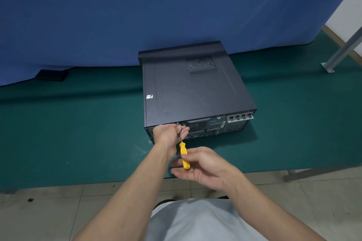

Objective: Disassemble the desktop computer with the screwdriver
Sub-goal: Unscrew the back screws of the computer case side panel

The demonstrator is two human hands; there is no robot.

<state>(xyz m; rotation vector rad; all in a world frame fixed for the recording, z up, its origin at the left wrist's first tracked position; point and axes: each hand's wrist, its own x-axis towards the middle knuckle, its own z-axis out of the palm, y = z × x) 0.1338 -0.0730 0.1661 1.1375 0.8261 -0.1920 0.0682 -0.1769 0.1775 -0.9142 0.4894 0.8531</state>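
A black desktop computer case point(194, 84) lies flat on the green table mat point(78, 133), its rear panel facing me. A yellow-handled screwdriver point(184, 154) points up at a screw point(177, 123) near the rear panel's top left edge. My left hand point(168, 135) pinches the metal shaft close to the tip, against the case. My right hand point(201, 164) cups the yellow handle from the right, fingers loosely curled and blurred.
A blue cloth backdrop point(156, 15) hangs behind the table. A small black object point(52, 75) lies at the back left under the cloth. A metal frame leg point(338, 53) stands at the right. The table's front edge runs just below my hands, tiled floor beneath.
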